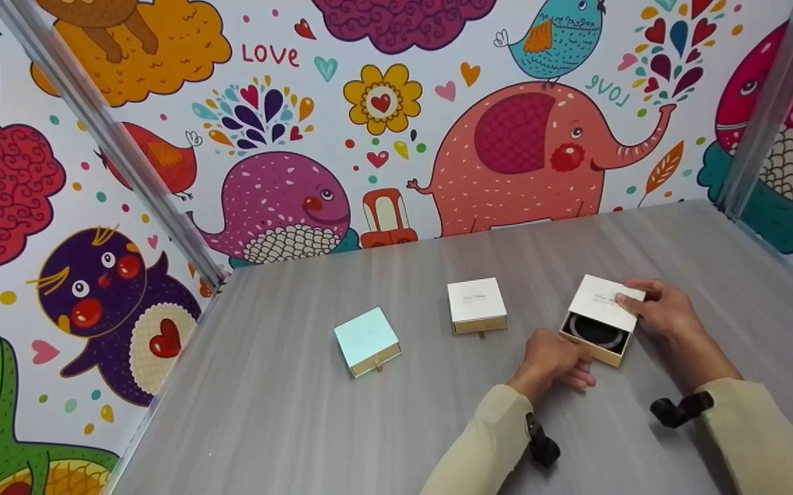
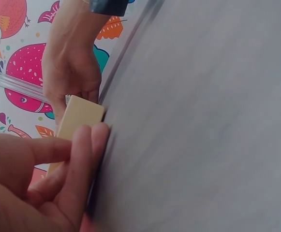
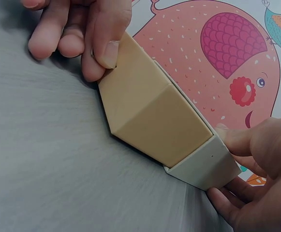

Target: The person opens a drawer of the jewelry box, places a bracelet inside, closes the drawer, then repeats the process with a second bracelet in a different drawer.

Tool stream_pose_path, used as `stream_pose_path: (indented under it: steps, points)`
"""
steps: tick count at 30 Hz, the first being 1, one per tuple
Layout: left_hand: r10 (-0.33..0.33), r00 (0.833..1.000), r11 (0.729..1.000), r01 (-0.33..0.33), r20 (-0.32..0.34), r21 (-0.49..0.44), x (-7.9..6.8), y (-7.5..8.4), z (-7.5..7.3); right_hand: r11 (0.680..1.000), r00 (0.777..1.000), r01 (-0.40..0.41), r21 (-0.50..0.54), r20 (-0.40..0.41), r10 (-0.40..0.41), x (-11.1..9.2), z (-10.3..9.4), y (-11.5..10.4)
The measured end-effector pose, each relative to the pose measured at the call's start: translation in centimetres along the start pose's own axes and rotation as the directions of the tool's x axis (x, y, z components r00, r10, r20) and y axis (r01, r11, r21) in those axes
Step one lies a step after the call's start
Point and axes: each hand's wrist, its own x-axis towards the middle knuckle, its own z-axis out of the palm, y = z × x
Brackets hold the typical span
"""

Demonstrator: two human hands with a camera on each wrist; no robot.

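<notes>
A white drawer-style gift box [image 1: 606,295] lies on the table at the right, its tan drawer [image 1: 605,353] slid partly out toward me. Inside the drawer shows a dark lining with a pale, ring-shaped band [image 1: 621,338], partly covered by the sleeve. My right hand [image 1: 671,313] grips the white sleeve from its right side, thumb on top. At the drawer's front, my left hand [image 1: 553,357] pinches with thumb and finger, as the right wrist view shows; the pull itself is hidden. Other left fingers [image 3: 48,36] hang below the pinch.
Left of the held box stands a second white drawer box [image 1: 477,302], closed, with a small pull tab. Farther left sits a mint-green box [image 1: 367,338], also closed. A cartoon-printed wall [image 1: 396,158] borders the back of the grey table [image 1: 286,426].
</notes>
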Motion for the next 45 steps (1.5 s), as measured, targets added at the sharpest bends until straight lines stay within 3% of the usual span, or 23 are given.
stream_pose_path:
  steps: [14,30,45]
  points:
    - [-0.03,0.999,0.999,0.031,0.029,-0.038,0.3,0.4,0.1,1.0,1.0,0.018,-0.001,0.004,-0.018,-0.1,-0.1,0.1]
    - [-0.09,0.996,0.995,0.09,0.01,-0.03,0.6,1.1,0.4,1.0,1.0,0.0,-0.002,-0.022,0.0,0.2,0.2,0.1]
    - [-0.048,0.999,0.993,0.048,-0.003,-0.104,0.6,1.2,0.9,1.0,1.0,0.012,-0.001,0.0,-0.012,0.1,-0.1,0.2]
